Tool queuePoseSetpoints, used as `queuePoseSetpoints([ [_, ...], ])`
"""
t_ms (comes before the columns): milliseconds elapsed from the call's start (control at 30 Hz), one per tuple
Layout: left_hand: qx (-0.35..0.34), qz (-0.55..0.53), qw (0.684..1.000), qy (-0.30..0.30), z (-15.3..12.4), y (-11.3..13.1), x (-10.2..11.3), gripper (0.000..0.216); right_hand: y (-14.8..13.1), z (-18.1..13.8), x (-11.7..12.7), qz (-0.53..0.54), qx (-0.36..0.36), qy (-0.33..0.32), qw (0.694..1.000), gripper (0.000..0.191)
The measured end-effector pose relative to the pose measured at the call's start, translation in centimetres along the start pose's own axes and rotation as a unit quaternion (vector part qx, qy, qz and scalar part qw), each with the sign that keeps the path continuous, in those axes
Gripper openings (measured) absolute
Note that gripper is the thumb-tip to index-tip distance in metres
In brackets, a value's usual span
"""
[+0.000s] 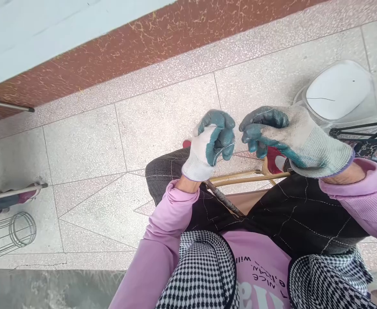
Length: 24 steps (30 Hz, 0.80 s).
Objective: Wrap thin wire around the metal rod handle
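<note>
My left hand (211,139), in a white glove with a blue-grey coated palm, is curled closed above my lap. A thin, pale thread-like strand (222,149) runs across its fingers; whether it is thread or wire I cannot tell. Close by on the right, my right hand (274,133), gloved alike, pinches with its fingertips, and a fine strand shows along its forefinger. The tips of both hands are a small gap apart. Below them, between my knees, is a bent rattan frame (249,178) with a dark rod wrapped in cord (223,198).
A round white lid or container (339,90) sits on the tiled floor (162,111) at right, a loose strand across it. A dark folding metal frame (359,128) stands beside it. At lower left lies a wire-ring rack (22,229). A red-brown wall base (111,56) runs along the back.
</note>
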<state>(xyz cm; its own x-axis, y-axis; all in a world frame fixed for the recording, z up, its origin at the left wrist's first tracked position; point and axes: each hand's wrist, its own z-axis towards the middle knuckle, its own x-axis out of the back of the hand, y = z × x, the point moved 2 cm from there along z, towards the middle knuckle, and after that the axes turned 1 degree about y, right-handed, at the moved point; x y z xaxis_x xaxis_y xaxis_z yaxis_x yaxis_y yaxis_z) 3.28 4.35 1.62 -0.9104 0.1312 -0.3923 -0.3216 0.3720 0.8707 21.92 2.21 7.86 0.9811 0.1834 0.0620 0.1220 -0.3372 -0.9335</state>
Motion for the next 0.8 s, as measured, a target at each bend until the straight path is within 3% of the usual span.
queuePoseSetpoints([
  [133, -0.044, 0.026, 0.997, 0.050, -0.5, 0.3, 0.5, 0.041, 0.4, -0.3, -0.2, -0.007, -0.014, 0.020, 1.000, 0.027],
  [300, -0.105, 0.007, 0.991, 0.080, -1.3, 0.6, 0.4, 0.028, -0.2, -0.6, -1.6, 0.016, -0.060, -0.041, 0.997, 0.039],
  [467, -0.039, 0.018, 0.995, 0.091, -1.5, 0.1, 0.5, 0.027, -0.4, -0.4, -2.2, 0.006, -0.056, -0.038, 0.998, 0.041],
  [633, -0.015, -0.010, 0.995, 0.099, -0.4, 0.6, 1.5, 0.034, 0.2, -0.6, -0.8, 0.047, -0.101, -0.040, 0.993, 0.033],
  [800, -0.004, -0.043, 0.998, 0.047, 0.5, 0.7, 1.9, 0.041, 1.4, -0.6, 1.1, 0.058, -0.029, -0.014, 0.998, 0.022],
])
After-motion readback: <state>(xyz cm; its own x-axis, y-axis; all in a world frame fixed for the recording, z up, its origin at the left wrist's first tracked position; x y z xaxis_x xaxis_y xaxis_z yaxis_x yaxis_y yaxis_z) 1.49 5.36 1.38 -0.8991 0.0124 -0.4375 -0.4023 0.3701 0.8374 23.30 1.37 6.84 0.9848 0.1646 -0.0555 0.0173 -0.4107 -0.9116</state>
